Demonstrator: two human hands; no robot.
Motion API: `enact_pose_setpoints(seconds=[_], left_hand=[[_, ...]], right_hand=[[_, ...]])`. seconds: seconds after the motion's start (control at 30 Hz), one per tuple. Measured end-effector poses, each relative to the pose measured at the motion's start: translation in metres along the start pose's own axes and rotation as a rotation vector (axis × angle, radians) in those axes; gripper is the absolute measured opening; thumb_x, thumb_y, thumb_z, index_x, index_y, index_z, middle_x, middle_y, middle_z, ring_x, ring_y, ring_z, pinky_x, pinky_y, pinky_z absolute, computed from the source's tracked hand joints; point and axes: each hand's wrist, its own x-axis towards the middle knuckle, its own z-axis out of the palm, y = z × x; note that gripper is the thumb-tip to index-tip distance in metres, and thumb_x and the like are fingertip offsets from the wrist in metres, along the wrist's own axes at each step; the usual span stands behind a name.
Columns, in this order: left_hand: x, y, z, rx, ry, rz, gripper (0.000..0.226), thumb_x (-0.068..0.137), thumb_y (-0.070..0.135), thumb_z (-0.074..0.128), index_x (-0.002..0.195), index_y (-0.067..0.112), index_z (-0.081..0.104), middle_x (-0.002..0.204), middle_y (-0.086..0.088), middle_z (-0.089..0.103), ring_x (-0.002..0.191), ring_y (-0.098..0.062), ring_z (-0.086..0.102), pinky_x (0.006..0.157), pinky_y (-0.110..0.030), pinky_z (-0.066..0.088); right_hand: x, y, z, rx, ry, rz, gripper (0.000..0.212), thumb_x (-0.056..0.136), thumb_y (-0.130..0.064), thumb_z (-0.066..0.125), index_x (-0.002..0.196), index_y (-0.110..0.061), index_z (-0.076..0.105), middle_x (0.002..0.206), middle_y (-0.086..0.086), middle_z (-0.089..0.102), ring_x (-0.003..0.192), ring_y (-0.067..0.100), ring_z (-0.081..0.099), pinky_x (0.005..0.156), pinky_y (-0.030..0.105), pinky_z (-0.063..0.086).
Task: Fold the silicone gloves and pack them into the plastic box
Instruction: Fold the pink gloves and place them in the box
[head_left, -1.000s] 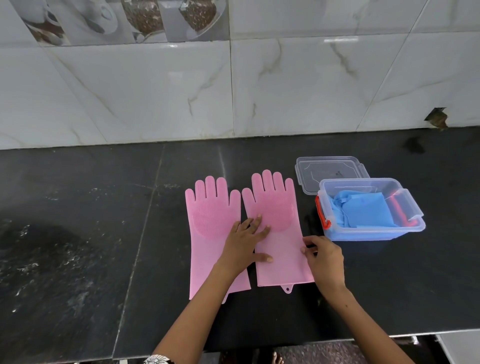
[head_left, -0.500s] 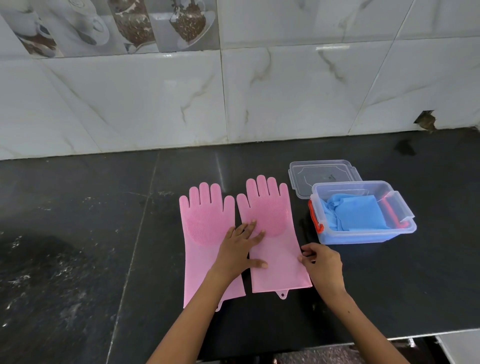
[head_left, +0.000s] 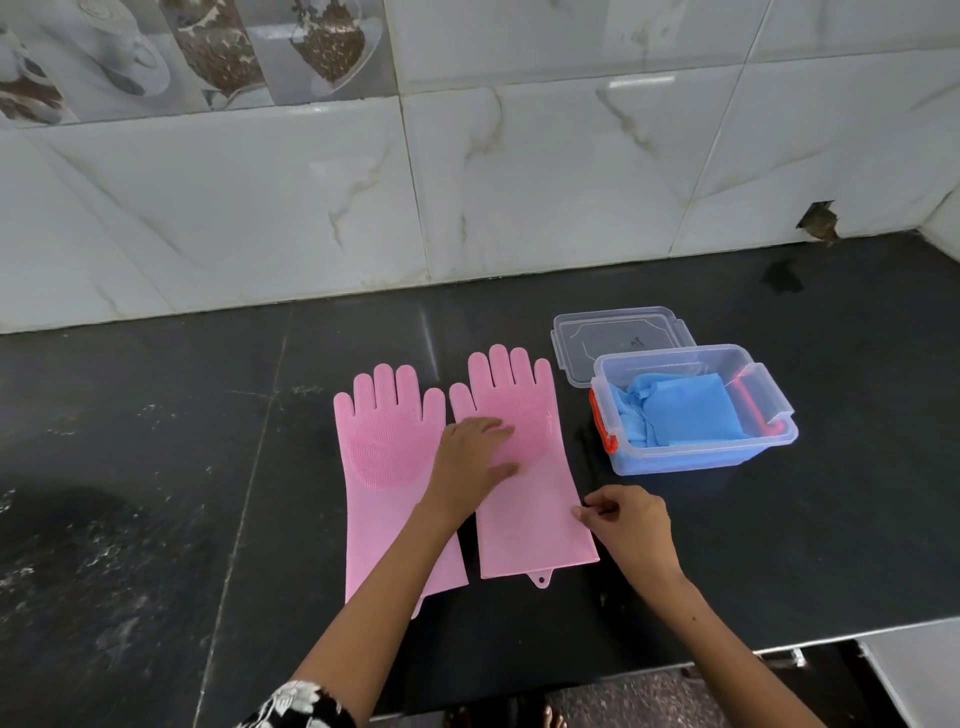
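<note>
Two pink silicone gloves lie flat side by side on the black counter, fingers pointing to the wall: the left pink glove (head_left: 382, 457) and the right pink glove (head_left: 524, 499). My left hand (head_left: 470, 462) rests flat on the right glove's palm, fingers spread. My right hand (head_left: 626, 525) pinches that glove's right edge at the cuff between thumb and fingers. The clear plastic box (head_left: 691, 410) stands to the right of the gloves with folded blue gloves (head_left: 680, 410) inside.
The box's clear lid (head_left: 621, 338) lies flat just behind the box. A marble-tiled wall (head_left: 519, 182) rises behind the counter. The counter's front edge (head_left: 779, 644) runs close to my body at lower right.
My left hand has slid up the right glove from the cuff area onto its palm. My right hand stays at the glove's right edge. The camera has tilted slightly.
</note>
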Motion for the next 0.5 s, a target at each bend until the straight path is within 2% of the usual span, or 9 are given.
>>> enact_pose_setpoints(seconds=[0.07,0.17,0.33,0.4,0.5], left_hand=[[0.017,0.019,-0.001,-0.082,0.057,-0.016,0.040,0.088,0.027,0.065,0.125,0.013,0.061,0.128,-0.006,0.062,0.118,-0.022,0.055,0.109,-0.033,0.036],[0.041,0.041,0.005,-0.139,0.064,-0.084,0.023,0.090,0.017,0.062,0.108,0.006,0.071,0.109,-0.011,0.070,0.098,-0.023,0.064,0.098,-0.026,0.045],[0.062,0.061,0.021,-0.200,0.139,-0.269,0.022,0.083,0.025,0.071,0.091,0.004,0.071,0.089,-0.011,0.070,0.080,-0.020,0.064,0.084,-0.025,0.051],[0.066,0.066,0.024,-0.178,0.159,-0.315,0.026,0.080,0.028,0.074,0.090,0.005,0.068,0.089,-0.010,0.069,0.079,-0.020,0.063,0.079,-0.025,0.049],[0.072,0.070,0.025,-0.119,0.152,-0.341,0.032,0.079,0.030,0.075,0.096,0.006,0.066,0.094,-0.009,0.067,0.087,-0.022,0.063,0.082,-0.028,0.049]], right_hand=[[-0.003,-0.001,-0.004,0.002,-0.028,0.011,0.023,0.076,-0.027,0.077,0.094,-0.015,0.072,0.083,-0.006,0.065,0.071,0.006,0.062,0.070,0.018,0.051],[-0.006,-0.005,-0.007,-0.030,-0.066,0.030,0.023,0.072,-0.030,0.080,0.089,-0.018,0.070,0.083,-0.004,0.067,0.073,0.008,0.063,0.073,0.024,0.056],[-0.006,-0.005,-0.010,-0.026,-0.079,0.014,0.019,0.073,-0.019,0.080,0.090,-0.018,0.071,0.088,-0.003,0.069,0.075,0.007,0.063,0.077,0.024,0.055],[-0.004,-0.004,-0.011,-0.002,-0.097,0.020,0.018,0.072,-0.018,0.080,0.088,-0.018,0.071,0.087,-0.002,0.069,0.074,0.007,0.063,0.076,0.022,0.055],[0.000,-0.003,-0.009,0.035,-0.135,0.028,0.017,0.072,-0.017,0.079,0.087,-0.018,0.071,0.087,-0.003,0.068,0.074,0.008,0.064,0.075,0.023,0.056]])
